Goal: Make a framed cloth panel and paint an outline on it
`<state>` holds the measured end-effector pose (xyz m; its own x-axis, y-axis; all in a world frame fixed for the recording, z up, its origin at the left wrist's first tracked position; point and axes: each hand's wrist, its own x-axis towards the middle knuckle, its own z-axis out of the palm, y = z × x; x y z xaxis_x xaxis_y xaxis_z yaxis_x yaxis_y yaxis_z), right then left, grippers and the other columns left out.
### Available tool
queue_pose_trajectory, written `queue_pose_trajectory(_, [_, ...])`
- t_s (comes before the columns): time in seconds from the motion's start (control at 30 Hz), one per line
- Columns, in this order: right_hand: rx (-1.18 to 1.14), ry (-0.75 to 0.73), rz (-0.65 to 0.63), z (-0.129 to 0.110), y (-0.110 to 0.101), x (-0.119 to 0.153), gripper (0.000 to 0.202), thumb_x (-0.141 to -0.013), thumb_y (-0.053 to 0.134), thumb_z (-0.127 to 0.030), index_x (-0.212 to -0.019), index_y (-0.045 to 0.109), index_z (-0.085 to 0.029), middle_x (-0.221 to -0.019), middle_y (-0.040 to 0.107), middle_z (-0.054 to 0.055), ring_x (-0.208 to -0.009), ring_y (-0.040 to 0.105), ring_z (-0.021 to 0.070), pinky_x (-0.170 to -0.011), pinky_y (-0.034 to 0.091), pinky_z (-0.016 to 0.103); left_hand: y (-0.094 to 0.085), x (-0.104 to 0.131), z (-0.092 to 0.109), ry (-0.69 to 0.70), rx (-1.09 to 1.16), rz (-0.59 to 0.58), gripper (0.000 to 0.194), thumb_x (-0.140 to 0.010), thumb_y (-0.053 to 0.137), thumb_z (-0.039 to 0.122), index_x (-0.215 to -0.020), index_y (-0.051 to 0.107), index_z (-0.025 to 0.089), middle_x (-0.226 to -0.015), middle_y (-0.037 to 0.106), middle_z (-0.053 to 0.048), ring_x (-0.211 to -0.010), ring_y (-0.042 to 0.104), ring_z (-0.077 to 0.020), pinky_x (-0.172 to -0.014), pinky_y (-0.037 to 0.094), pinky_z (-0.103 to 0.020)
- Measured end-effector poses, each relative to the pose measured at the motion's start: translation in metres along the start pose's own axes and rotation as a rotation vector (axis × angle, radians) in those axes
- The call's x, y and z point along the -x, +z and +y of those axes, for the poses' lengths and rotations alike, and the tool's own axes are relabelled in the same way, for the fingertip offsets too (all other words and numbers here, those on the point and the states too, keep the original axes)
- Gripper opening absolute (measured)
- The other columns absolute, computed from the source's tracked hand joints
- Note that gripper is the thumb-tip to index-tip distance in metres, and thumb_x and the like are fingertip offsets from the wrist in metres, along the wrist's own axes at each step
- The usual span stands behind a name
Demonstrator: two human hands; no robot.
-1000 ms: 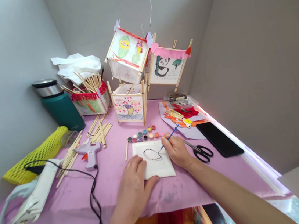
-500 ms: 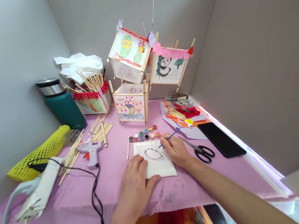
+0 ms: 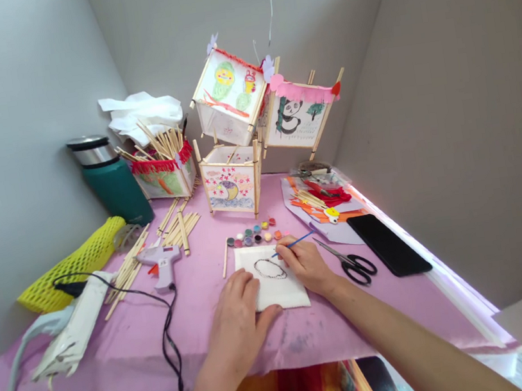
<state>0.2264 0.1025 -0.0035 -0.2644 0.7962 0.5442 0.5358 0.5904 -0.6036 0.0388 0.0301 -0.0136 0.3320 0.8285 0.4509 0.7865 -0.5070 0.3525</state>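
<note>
A white square sheet [image 3: 279, 293] lies on the pink-covered table, with a dark oval outline drawn on it. My left hand [image 3: 241, 305] rests flat across the sheet's left and lower edge, thumb spread from the fingers. Over the sheet's right side, my right hand [image 3: 304, 264] pinches a thin blue brush [image 3: 302, 238], its tip at the upper right of the oval. Small paint pots [image 3: 248, 240] in several colours sit just behind the sheet. Black-handled scissors [image 3: 357, 267] lie right of my right hand.
A black phone [image 3: 388, 244] lies at the right. Decorated lanterns [image 3: 229, 187] stand and hang behind the paints. To the left are a glue gun [image 3: 164, 264] with its cord, wooden sticks [image 3: 126, 272], a power strip [image 3: 73, 332], yellow netting [image 3: 74, 267] and a teal bottle [image 3: 117, 190].
The brush has tilted lower towards the sheet, and its tip has shifted slightly up from the oval's edge. My left hand stays on the sheet. The whole view has shifted slightly.
</note>
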Motion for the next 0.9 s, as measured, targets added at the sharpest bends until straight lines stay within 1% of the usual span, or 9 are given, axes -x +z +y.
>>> queue_pose_trajectory(0.17, [-0.018, -0.017, -0.013, -0.0008, 0.0011, -0.0004, 0.021, -0.094, 0.041, -0.028, -0.082, 0.057, -0.02, -0.078, 0.065, 0.003, -0.072, 0.061, 0.0154, -0.063, 0.043, 0.025, -0.0002, 0.0002, 0.0001, -0.001, -0.005, 0.0, 0.037, -0.082, 0.06, 0.036, -0.109, 0.054, 0.012, -0.117, 0.051, -0.014, -0.117, 0.044, -0.0283, -0.099, 0.042, -0.048])
queue_pose_trajectory(0.43, [-0.019, -0.037, -0.052, -0.0016, 0.0033, -0.0027, 0.021, -0.094, 0.041, -0.027, -0.083, 0.057, -0.02, -0.078, 0.064, 0.003, -0.068, 0.06, 0.0144, -0.062, 0.042, 0.024, 0.0008, 0.0001, -0.0001, -0.009, -0.01, -0.006, 0.038, -0.082, 0.06, 0.036, -0.11, 0.054, 0.011, -0.119, 0.051, -0.014, -0.118, 0.044, -0.0286, -0.099, 0.042, -0.048])
queue_pose_trajectory(0.67, [-0.026, -0.061, -0.057, -0.0036, 0.0037, -0.0022, 0.021, -0.094, 0.041, -0.028, -0.083, 0.058, -0.02, -0.077, 0.063, 0.003, -0.067, 0.058, 0.0142, -0.064, 0.043, 0.025, 0.0006, 0.0008, -0.001, -0.004, 0.004, 0.002, 0.037, -0.082, 0.059, 0.036, -0.111, 0.053, 0.013, -0.119, 0.051, -0.014, -0.118, 0.044, -0.0285, -0.099, 0.042, -0.048])
queue_pose_trajectory(0.9, [-0.055, -0.115, -0.126, -0.0055, 0.0057, -0.0027, 0.023, -0.094, 0.04, -0.029, -0.084, 0.058, -0.02, -0.08, 0.064, 0.003, -0.075, 0.059, 0.0148, -0.071, 0.044, 0.026, 0.0002, 0.0011, 0.0, -0.016, 0.013, 0.002, 0.037, -0.082, 0.06, 0.036, -0.111, 0.052, 0.014, -0.12, 0.05, -0.014, -0.118, 0.045, -0.0284, -0.099, 0.043, -0.048])
